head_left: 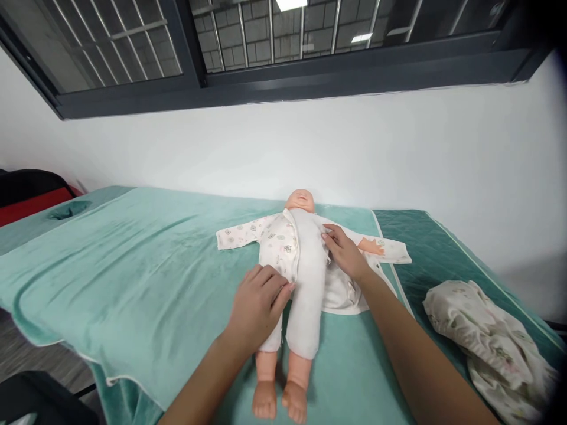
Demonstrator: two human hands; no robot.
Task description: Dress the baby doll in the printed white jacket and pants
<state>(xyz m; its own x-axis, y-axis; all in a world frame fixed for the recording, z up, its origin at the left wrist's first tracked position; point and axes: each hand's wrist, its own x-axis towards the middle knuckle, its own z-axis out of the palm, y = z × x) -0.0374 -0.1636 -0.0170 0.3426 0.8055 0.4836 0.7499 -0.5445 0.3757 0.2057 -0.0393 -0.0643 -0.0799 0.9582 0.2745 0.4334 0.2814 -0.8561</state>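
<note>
A baby doll [306,301] lies on its back, its head by the wall and its bare feet toward me. A printed white jacket [278,239] covers one side of its chest; the other half is spread open on the right, its sleeve [394,250] stretched out. My left hand [263,298] is at the jacket's lower front edge, thumb and fingers closed on it. My right hand [340,247] pinches the jacket cloth beside the doll's chest on the right.
The doll rests on a light green cloth [146,265] over a padded bed with a dark green cover [405,227]. Crumpled printed fabric [491,342] lies at the right. Behind stand a white wall and a barred window. A red and black object [33,200] is at far left.
</note>
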